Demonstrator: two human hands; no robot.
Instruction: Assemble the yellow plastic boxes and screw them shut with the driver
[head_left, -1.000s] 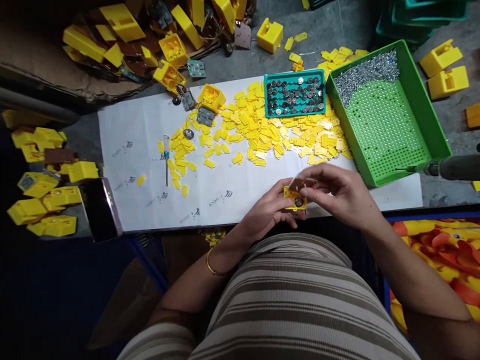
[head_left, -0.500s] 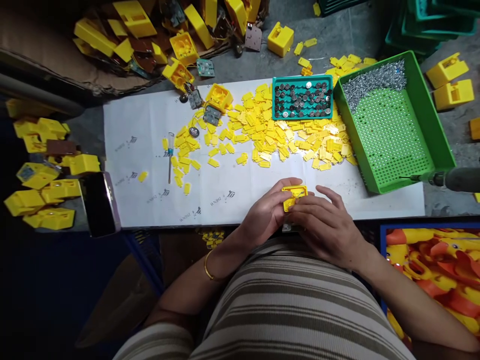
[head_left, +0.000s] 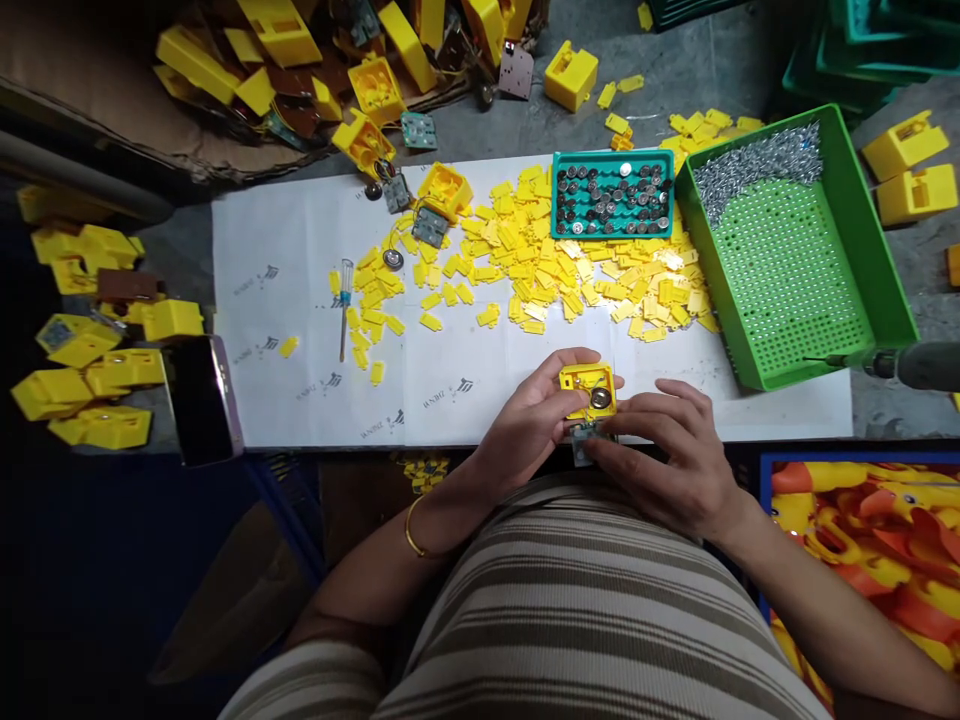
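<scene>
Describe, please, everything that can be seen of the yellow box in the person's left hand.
The small yellow box looks like plastic. Its open side faces the camera, showing a round, shiny dark disc; finer inside parts are unclear. The left hand grips its left side. A grey board appears just below it, at the right hand; whether right fingers touch the box is unclear.

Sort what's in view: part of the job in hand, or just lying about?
In the job:
- case, held in the left hand
- metal disc, inside it
- board, at the right hand
- likely supplies: yellow tabs, metal bits

Lying about, seemingly:
- phone
- screwdriver, untouched
</scene>
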